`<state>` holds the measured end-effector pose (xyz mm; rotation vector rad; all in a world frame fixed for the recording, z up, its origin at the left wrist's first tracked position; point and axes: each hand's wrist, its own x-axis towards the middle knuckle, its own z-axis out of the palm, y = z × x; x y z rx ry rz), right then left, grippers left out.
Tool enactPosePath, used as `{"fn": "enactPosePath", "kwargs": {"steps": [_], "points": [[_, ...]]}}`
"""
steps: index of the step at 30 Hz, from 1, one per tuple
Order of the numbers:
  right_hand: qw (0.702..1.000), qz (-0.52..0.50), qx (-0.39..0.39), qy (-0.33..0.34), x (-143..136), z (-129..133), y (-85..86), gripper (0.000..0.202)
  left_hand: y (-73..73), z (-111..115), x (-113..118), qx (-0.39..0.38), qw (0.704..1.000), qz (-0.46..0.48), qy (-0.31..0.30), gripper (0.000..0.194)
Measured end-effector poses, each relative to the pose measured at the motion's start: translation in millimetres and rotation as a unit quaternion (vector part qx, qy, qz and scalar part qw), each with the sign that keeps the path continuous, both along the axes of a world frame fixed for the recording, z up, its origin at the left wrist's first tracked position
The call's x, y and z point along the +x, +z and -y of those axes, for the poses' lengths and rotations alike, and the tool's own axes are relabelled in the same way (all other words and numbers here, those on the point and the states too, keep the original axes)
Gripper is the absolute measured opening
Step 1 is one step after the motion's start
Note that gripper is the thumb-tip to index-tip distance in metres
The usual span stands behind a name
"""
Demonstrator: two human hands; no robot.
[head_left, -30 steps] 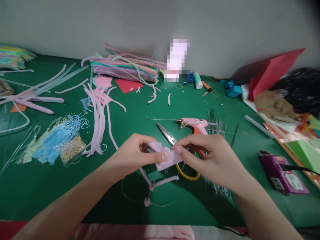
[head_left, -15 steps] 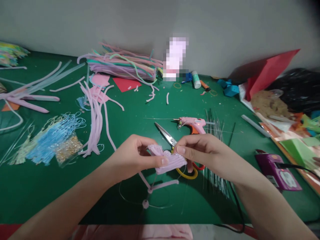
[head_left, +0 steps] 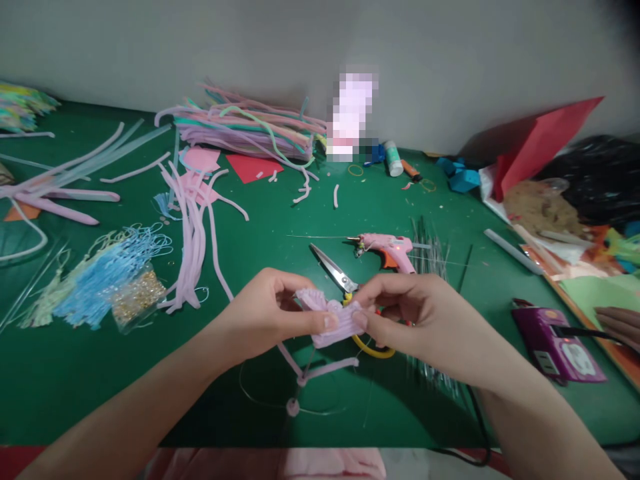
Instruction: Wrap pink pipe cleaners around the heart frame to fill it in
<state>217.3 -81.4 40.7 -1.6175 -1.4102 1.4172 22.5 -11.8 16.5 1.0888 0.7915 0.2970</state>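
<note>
1. Clock positions are reckoned from the piece in hand, twelve being straight ahead. The green table (head_left: 270, 213) is spread with craft material; a bundle of fuzzy stems (head_left: 250, 137) is laid at eleven o'clock, by the wall.
2. Both forearms are reached in from the near side, the left from eight o'clock, the right from four, with the wrists held above the tabletop.
3. The left hand (head_left: 267, 307) is turned thumb uppermost; its thumb is pressed on the piece's near face, and the fingers are largely hidden behind.
4. The right hand (head_left: 420, 310) is arched inward, thumb and forefinger pinched together on the three o'clock end; the placing of its other fingers cannot be fully told.
5. The scissors (head_left: 340, 275) are left lying partly beneath the hands, tips towards twelve; the pink glue gun (head_left: 387, 244) is laid at one o'clock.
6. The ribbed lilac piece (head_left: 344, 328) is held up between the hands, clear of the table. It is judged light, soft and grippy, bendable but apt to be crushed or pulled apart at its rows; it is best taken by its two ends, with light pressure.
7. A small lilac ball (head_left: 293, 407) on a thin stalk is seen at seven o'clock.
</note>
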Motion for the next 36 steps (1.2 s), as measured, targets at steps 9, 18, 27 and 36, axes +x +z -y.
{"fn": "enactPosePath", "kwargs": {"steps": [9,18,27,36], "points": [[0.999,-0.003,0.038,-0.012,-6.4,7.3,-2.4,0.003,0.1,-0.2,2.3,-0.004,1.000,0.003,0.001,0.016],[0.984,-0.158,-0.058,-0.051,2.8,0.8,-7.7,0.023,2.1,-0.1,2.3,-0.027,1.000,0.010,0.003,0.015],[0.956,-0.217,-0.197,-0.014,9.6,-15.2,-2.1,0.023,3.6,0.5,4.4,-0.044,0.999,0.020,0.011,0.017],[0.950,-0.166,-0.260,0.048,17.9,-27.9,2.6,0.022,4.5,-0.6,4.6,-0.036,0.999,0.010,0.018,0.016]]}}
